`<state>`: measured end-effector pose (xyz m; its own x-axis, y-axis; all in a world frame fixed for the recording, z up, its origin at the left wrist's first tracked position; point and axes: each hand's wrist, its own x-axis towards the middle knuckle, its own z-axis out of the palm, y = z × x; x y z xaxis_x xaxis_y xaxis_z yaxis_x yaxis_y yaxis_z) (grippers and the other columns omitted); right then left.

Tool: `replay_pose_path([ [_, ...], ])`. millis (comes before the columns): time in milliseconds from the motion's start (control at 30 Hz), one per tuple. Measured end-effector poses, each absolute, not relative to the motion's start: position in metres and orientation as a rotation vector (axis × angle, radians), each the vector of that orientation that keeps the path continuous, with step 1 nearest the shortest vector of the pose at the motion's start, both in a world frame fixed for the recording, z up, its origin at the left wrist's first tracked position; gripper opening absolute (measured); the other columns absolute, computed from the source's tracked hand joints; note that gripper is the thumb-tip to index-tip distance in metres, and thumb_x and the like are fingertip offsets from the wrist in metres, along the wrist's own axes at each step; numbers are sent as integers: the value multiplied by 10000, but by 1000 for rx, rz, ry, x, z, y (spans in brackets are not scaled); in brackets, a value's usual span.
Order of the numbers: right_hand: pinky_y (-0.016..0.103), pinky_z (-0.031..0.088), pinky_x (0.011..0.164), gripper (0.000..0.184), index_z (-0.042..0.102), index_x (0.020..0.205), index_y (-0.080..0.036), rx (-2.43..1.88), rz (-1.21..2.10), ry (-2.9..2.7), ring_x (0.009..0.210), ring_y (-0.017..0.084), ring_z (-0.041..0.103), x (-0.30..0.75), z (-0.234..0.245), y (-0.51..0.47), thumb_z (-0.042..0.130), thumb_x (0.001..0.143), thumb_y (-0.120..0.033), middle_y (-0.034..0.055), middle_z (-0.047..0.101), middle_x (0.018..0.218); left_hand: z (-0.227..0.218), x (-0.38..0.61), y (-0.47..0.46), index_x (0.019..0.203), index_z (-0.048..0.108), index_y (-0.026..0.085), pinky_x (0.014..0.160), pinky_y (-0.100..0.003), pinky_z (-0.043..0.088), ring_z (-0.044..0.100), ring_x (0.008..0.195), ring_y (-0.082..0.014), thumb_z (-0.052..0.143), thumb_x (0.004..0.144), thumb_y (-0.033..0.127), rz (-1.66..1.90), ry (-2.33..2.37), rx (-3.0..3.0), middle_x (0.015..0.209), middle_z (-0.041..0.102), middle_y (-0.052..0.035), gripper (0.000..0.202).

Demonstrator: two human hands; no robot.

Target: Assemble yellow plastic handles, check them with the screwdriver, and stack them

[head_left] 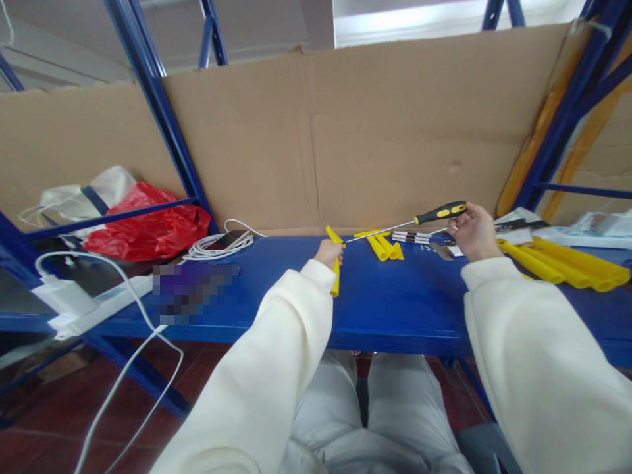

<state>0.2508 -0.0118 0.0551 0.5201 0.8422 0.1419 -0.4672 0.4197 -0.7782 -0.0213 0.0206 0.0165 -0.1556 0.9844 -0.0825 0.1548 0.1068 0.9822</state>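
My left hand (pixel 330 253) is wrapped round a yellow plastic tube (pixel 335 284) that stands tilted over the blue shelf. In my right hand (pixel 473 232) is a screwdriver (pixel 441 212) with a black and yellow handle, gripped at the handle's end. Its long thin shaft runs left, and the tip meets the yellow tube beside my left fingers. Whether the tip goes into the tube is too small to tell. Behind the shaft lie several more yellow tubes (pixel 378 247) and some small white and black packs (pixel 411 237).
Several long yellow tubes (pixel 567 263) lie at the right on the blue shelf (pixel 395 306). To the left are a coiled white cable (pixel 220 247), a red plastic bag (pixel 148 224) and a power strip (pixel 99 309) with a charger. A cardboard sheet (pixel 375 131) stands behind.
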Motion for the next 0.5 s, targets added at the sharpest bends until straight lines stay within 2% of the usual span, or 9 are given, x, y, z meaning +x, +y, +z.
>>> replay_pose_path([
  [100,193,302,384,404,417,611,-201,-770,864,-588,393,87,362,252,53,-10,445,1010,-145,-55,344,419,16,-22,21,762,560,145,411,-185,300,377,387,-66,545,877,11,1173,1484,1179,450,408,73,177],
  [267,176,284,368,463,376,612,-204,-769,812,-695,389,69,323,254,47,-6,718,900,-323,-79,327,434,14,-22,23,723,540,154,422,-195,307,388,391,-71,560,871,10,1176,1492,1176,456,415,68,208],
  [500,182,264,362,428,392,622,-210,-812,798,-639,385,78,314,250,49,-10,651,950,-301,-77,324,424,14,-23,24,785,574,143,447,-206,324,409,409,-84,552,879,21,1159,1486,1184,471,416,67,155],
])
